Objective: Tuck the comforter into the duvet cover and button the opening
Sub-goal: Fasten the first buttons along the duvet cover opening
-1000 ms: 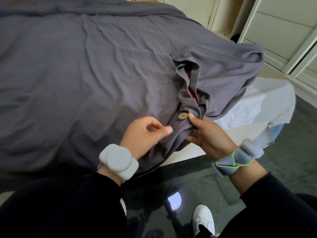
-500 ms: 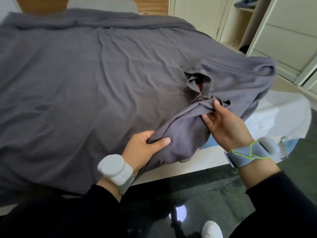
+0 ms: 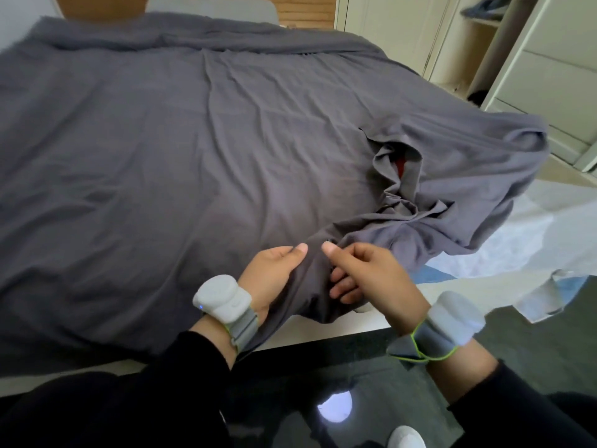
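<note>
A grey duvet cover point(image 3: 193, 150) lies spread over the bed, its near right corner bunched and hanging past the mattress. A gap in its opening point(image 3: 399, 171) shows a strip of red comforter point(image 3: 401, 164) inside. My left hand point(image 3: 274, 273) pinches the cover's hem at the bed's near edge, thumb on top. My right hand point(image 3: 365, 276) grips the same hem just to the right, fingers curled under the cloth. No button shows in this view.
A white mattress point(image 3: 533, 240) shows bare at the right, beyond the bunched corner. White wardrobe doors and shelves point(image 3: 549, 76) stand at the far right. The dark glossy floor point(image 3: 355, 399) and my white shoe point(image 3: 407, 438) lie below.
My right hand has come down and left from the bunched cloth near the opening, now gripping the hem beside my left hand. The wooden button seen earlier is out of sight.
</note>
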Action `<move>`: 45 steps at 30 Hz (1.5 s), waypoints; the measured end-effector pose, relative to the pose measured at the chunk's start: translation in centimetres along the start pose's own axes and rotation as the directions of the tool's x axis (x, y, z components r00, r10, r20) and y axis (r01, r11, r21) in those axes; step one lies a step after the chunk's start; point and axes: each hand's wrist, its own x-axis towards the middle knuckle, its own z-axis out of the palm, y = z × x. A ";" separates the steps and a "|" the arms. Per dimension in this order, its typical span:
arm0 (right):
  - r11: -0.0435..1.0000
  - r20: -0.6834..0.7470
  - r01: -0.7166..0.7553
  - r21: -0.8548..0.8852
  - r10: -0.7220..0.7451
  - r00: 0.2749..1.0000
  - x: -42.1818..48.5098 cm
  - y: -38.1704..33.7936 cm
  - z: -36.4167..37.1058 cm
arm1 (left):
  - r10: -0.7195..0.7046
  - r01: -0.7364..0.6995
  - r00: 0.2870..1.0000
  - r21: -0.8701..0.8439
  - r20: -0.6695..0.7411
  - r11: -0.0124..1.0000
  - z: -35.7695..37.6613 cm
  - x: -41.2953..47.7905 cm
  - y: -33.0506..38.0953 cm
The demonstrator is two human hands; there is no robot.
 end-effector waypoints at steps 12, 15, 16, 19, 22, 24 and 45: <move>0.985 -0.045 -0.094 0.147 0.101 0.994 -0.4 1.1 0.8 | 0.050 -0.049 0.998 0.031 -0.027 0.998 -0.8 -0.2 -0.1; 0.919 -0.006 -0.118 0.377 0.129 0.992 -0.5 0.7 0.4 | 0.117 -0.105 0.985 0.095 -0.127 0.990 -1.2 0.4 0.0; 0.872 -0.008 -0.129 0.472 0.151 0.989 -0.5 0.6 0.2 | 0.146 -0.129 0.978 0.123 -0.147 0.984 -1.2 0.6 -0.1; 0.726 0.007 -0.146 0.672 0.191 0.982 -0.4 0.3 -0.4 | 0.200 -0.163 0.966 0.216 -0.163 0.963 -0.8 1.0 0.1; 0.684 0.034 -0.152 0.714 0.183 0.983 -0.4 0.3 -0.7 | 0.154 -0.132 0.980 0.165 -0.129 0.977 -0.2 1.0 0.5; 0.694 0.030 -0.146 0.705 0.177 0.984 -0.4 0.4 -0.6 | 0.103 -0.093 0.993 0.138 -0.061 0.986 0.1 0.8 0.8; 0.907 0.221 -0.206 0.367 0.130 0.967 -0.3 1.5 0.3 | 0.582 -0.355 0.773 0.588 -0.253 0.727 -4.5 0.7 3.0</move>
